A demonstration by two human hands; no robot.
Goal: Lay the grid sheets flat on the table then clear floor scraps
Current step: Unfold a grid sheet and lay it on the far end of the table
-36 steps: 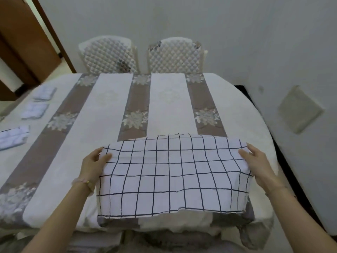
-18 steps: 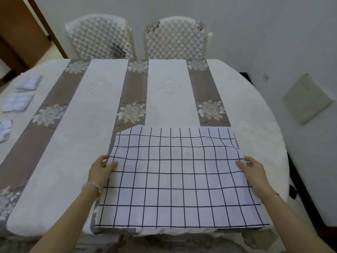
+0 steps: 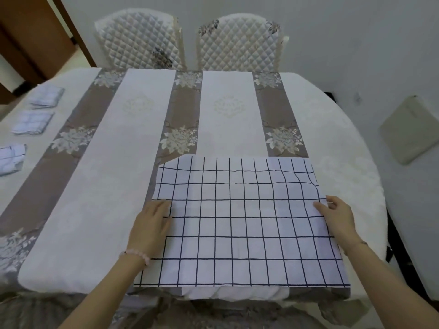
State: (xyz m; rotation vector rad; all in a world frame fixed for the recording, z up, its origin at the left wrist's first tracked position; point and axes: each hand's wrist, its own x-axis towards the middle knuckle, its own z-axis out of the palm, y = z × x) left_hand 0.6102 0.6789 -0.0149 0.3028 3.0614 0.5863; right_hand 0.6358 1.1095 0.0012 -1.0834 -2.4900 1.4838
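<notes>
White with dark ruled lines, the grid sheet lies spread on the table, its near edge along the table's near edge. This placing appears to give the person full reach over it.

At the sheet's left edge the left hand lies palm down with its fingers straight and close together. They press the cloth to the table, in my judgement as an anchor. A pink bead bracelet is on that wrist.

At the sheet's right edge the right hand has its thumb on top of the cloth and its fingers curled at the border. It reads as a pinch, probably to draw the cloth taut against the anchored side. Whether the fingers go beneath the cloth cannot be told.

- Beyond the right hand, toward the sheet's far right corner, a ripple remains; the sheet is not yet fully flat.
- The sheet's far left corner is turned under or cut away; which one cannot be told.
- Well left of the sheet, three folded cloths lie on the table.
- Beyond the sheet's far edge, past the table, stand two quilted chairs.
- No floor scraps can be seen, so that step is judged outstanding.
</notes>
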